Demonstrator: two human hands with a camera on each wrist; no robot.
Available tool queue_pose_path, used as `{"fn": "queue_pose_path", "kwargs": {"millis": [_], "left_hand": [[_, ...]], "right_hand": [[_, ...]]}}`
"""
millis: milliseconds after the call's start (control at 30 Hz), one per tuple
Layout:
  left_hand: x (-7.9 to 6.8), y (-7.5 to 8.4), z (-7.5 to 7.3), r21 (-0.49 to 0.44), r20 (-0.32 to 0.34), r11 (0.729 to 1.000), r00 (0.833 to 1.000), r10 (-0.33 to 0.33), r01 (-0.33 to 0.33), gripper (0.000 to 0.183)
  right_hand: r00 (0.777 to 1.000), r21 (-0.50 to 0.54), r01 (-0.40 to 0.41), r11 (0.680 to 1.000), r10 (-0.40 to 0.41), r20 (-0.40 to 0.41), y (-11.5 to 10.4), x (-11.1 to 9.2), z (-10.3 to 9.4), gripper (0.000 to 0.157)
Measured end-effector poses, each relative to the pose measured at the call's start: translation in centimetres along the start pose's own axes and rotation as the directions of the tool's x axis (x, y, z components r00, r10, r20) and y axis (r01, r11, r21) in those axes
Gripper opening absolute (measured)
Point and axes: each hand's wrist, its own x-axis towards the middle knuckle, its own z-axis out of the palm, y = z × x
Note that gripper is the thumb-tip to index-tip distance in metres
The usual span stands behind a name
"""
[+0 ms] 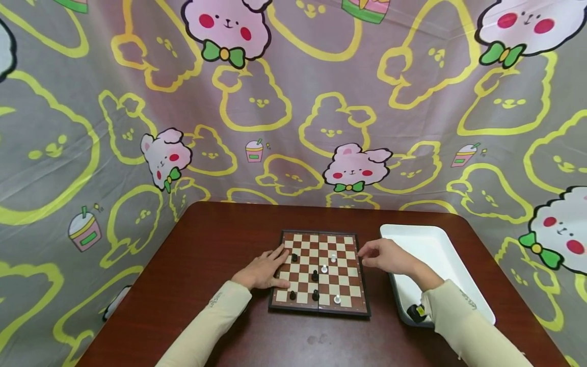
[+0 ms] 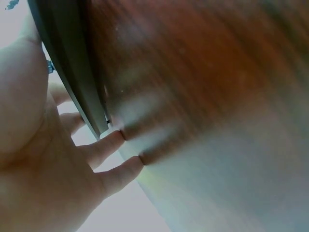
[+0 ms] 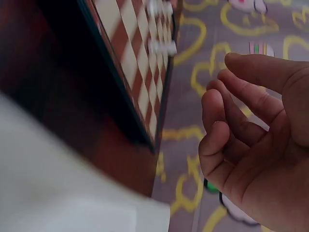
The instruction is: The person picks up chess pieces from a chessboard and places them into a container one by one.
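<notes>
A brown-and-cream chessboard (image 1: pixel 327 308) with a dark frame lies flat on the table. Several black chess pieces, one of them a black piece (image 1: pixel 315 276) near the middle, stand on it with three white ones, among them a white piece (image 1: pixel 337 299) close to the front edge. My left hand (image 1: pixel 262 270) rests on the board's left edge, fingers spread and thumb on the squares. In the left wrist view, two fingertips reach the table beside the frame. Just past the right edge hovers my right hand (image 1: pixel 390 256), fingers loosely bent, holding nothing.
To the right, partly under my right forearm, stands a white tray (image 1: pixel 468 285). A black item with a yellow patch (image 1: pixel 416 312) lies in its near corner. A cartoon-printed cloth (image 1: pixel 293 112) hangs around the dark red table (image 1: pixel 220 234).
</notes>
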Motion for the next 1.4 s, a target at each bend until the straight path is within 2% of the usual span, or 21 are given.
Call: {"fn": "queue_pose_path", "kwargs": {"millis": [233, 500, 733, 1067, 1400], "left_hand": [[-0.2, 0.0, 0.1, 0.001, -0.001, 1.0, 1.0, -0.003, 0.003, 0.095], [-0.2, -0.1, 0.1, 0.007, -0.002, 1.0, 1.0, -0.001, 0.001, 0.094], [-0.1, -0.1, 0.0, 0.008, -0.012, 1.0, 1.0, 0.003, -0.003, 0.094], [0.1, -0.1, 0.2, 0.021, -0.006, 1.0, 1.0, 0.002, -0.001, 0.095], [0.2, -0.2, 0.4, 0.025, -0.011, 1.0, 1.0, 0.005, -0.005, 0.095]], "right_hand": [[0.985, 0.016, 0.137, 0.99, -0.138, 0.1, -1.9, -0.8, 3.3, 0.016], [0.97, 0.058, 0.159, 0.986, -0.166, 0.175, -2.6, -1.3, 5.8, 0.019], [0.959, 0.083, 0.171, 0.982, -0.185, 0.213, -2.5, -1.4, 6.6, 0.021], [0.945, 0.062, 0.26, 0.964, -0.267, 0.187, -2.1, -1.0, 7.6, 0.02], [0.945, 0.059, 0.23, 0.971, -0.237, 0.224, -2.1, -0.7, 7.9, 0.019]]}}
